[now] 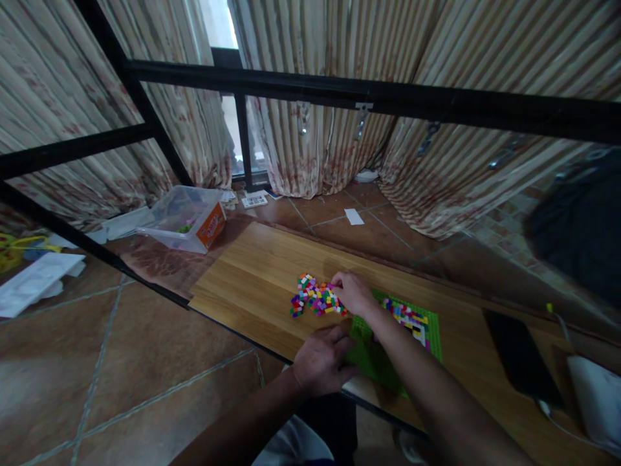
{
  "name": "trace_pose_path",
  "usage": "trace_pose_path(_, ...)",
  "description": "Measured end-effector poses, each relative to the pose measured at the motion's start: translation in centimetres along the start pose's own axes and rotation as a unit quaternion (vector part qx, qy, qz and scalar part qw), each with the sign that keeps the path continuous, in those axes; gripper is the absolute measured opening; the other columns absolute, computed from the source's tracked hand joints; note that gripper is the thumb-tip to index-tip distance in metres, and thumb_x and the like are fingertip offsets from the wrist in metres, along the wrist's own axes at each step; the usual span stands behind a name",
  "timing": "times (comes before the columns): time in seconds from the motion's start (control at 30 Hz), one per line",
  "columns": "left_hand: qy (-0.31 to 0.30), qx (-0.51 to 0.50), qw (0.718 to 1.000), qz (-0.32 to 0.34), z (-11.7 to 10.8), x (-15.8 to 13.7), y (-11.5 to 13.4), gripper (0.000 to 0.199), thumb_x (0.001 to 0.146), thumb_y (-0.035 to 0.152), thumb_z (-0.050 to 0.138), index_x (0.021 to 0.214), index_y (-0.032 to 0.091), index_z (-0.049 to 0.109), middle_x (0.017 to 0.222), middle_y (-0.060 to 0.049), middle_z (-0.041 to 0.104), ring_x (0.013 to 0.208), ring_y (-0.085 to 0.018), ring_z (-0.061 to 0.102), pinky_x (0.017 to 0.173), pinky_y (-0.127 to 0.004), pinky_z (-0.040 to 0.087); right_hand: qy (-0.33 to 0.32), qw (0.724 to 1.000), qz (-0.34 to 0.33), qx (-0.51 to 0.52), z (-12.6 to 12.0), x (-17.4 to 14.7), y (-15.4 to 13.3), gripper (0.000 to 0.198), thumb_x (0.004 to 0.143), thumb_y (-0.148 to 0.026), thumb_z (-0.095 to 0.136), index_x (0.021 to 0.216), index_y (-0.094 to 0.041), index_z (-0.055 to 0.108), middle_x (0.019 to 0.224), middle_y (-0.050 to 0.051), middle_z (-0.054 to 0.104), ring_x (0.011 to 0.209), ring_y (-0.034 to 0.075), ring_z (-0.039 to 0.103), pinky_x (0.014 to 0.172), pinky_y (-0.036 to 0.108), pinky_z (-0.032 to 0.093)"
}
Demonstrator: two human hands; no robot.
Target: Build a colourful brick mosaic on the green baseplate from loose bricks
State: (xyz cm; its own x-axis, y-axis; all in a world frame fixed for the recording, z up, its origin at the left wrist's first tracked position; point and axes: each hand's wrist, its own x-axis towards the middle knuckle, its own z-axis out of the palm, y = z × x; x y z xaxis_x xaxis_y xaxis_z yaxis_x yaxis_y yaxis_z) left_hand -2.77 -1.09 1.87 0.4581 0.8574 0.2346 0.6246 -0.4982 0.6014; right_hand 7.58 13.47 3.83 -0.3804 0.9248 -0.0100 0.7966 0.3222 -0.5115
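Observation:
A heap of small multicoloured toy bricks [317,296] lies on the wooden tabletop. My right hand [355,294] is at the heap's right end, its fingers bent together among the bricks; whatever is between the fingertips is too small to make out. To the right, a green baseplate [431,323] carries rows of coloured bricks [407,317], partly covered by my right forearm. My left hand [323,359] rests near the table's front edge at the baseplate's left side, thumb and fingers apart, with nothing visible in it.
Black metal bars [339,84] cross above the table's far side. A clear plastic box [187,223] with an orange label stands beyond the left end. A black phone [521,356] with a cable and a white device [596,401] lie at the right. Striped curtains [339,142] hang behind.

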Motion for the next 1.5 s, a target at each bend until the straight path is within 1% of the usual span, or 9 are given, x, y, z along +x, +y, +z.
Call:
trace_pose_path(0.1,0.016,-0.031,0.999,-0.018,-0.1,-0.2,0.0,0.027,0.079,0.030,0.062,0.104,0.020,0.059,0.097,-0.008,0.062,0.086,-0.022,0.061,0.076,-0.032,0.048,0.020,0.999,0.011,0.027,-0.4,-0.6,-0.1,0.011,0.078,-0.017,0.059,0.082,-0.021,0.068,0.084,0.005,0.071,0.081,0.018,0.065,0.075,0.028,0.045)
trace_pose_path(0.2,0.058,-0.101,0.991,-0.067,-0.2,-0.3,-0.2,0.027,0.082,0.026,0.058,0.109,0.020,0.056,0.097,-0.007,0.062,0.087,-0.020,0.061,0.078,-0.032,0.049,0.073,0.983,0.025,0.169,-0.9,-2.5,-0.1,0.018,0.079,-0.024,0.058,0.094,-0.021,0.067,0.090,0.005,0.072,0.083,0.018,0.065,0.077,0.030,0.048)
trace_pose_path(0.37,0.156,-0.290,0.932,-0.150,-0.3,0.3,0.1,0.032,0.090,0.032,0.050,0.119,0.018,0.050,0.092,-0.004,0.063,0.081,-0.016,0.061,0.074,-0.029,0.051,0.107,0.878,0.081,0.460,-1.1,-8.6,-1.2,0.034,0.074,-0.040,0.064,0.102,-0.022,0.067,0.089,0.003,0.072,0.078,0.018,0.065,0.074,0.032,0.050)
trace_pose_path(0.53,0.192,-0.438,0.858,-0.187,0.0,1.8,2.3,0.033,0.086,0.041,0.056,0.109,0.018,0.055,0.090,-0.004,0.064,0.073,-0.014,0.062,0.065,-0.025,0.052,0.191,0.834,0.132,0.501,-1.4,-13.1,-2.6,0.026,0.074,-0.044,0.066,0.088,-0.022,0.069,0.084,0.003,0.071,0.078,0.018,0.064,0.073,0.031,0.050)
trace_pose_path(0.67,0.194,-0.481,0.831,-0.203,-0.4,2.8,4.2,0.028,0.082,0.039,0.061,0.099,0.017,0.059,0.083,-0.002,0.063,0.067,-0.011,0.061,0.062,-0.024,0.051,0.225,0.811,0.151,0.519,-1.8,-14.4,-2.4,0.024,0.073,-0.044,0.067,0.087,-0.024,0.070,0.082,0.002,0.072,0.079,0.018,0.064,0.071,0.031,0.050)
trace_pose_path(0.83,0.158,-0.479,0.845,-0.178,-0.7,3.8,5.4,0.018,0.079,0.032,0.065,0.086,0.016,0.061,0.072,0.001,0.060,0.066,-0.011,0.057,0.066,-0.024,0.049,0.245,0.769,0.173,0.565,-2.2,-15.4,-1.7,0.022,0.071,-0.042,0.071,0.085,-0.025,0.073,0.084,0.002,0.072,0.077,0.017,0.063,0.071,0.031,0.049)
trace_pose_path(1.1,0.097,-0.378,0.902,-0.184,0.2,4.5,6.1,0.012,0.083,0.029,0.056,0.080,0.017,0.056,0.070,0.002,0.052,0.065,-0.011,0.048,0.061,-0.022,0.041,0.247,0.792,0.186,0.527,-3.0,-16.2,0.1,0.018,0.069,-0.040,0.072,0.076,-0.023,0.074,0.076,0.002,0.072,0.075,0.018,0.062,0.074,0.032,0.047)
trace_pose_path(1.37,0.034,-0.325,0.933,-0.149,0.3,5.2,6.2,0.011,0.087,0.027,0.052,0.083,0.018,0.056,0.070,0.003,0.049,0.065,-0.010,0.045,0.060,-0.021,0.037,0.243,0.741,0.198,0.594,-3.3,-16.9,1.3,0.022,0.066,-0.042,0.075,0.076,-0.023,0.075,0.077,0.002,0.073,0.076,0.018,0.064,0.079,0.035,0.047)
trace_pose_path(1.5,0.052,-0.318,0.933,-0.160,0.9,4.9,4.8,0.013,0.088,0.031,0.053,0.086,0.018,0.056,0.074,0.002,0.053,0.068,-0.011,0.049,0.062,-0.021,0.038,0.314,0.731,0.201,0.571,-4.5,-16.6,3.3,0.022,0.065,-0.040,0.077,0.079,-0.023,0.076,0.082,0.003,0.074,0.080,0.019,0.065,0.080,0.035,0.049)
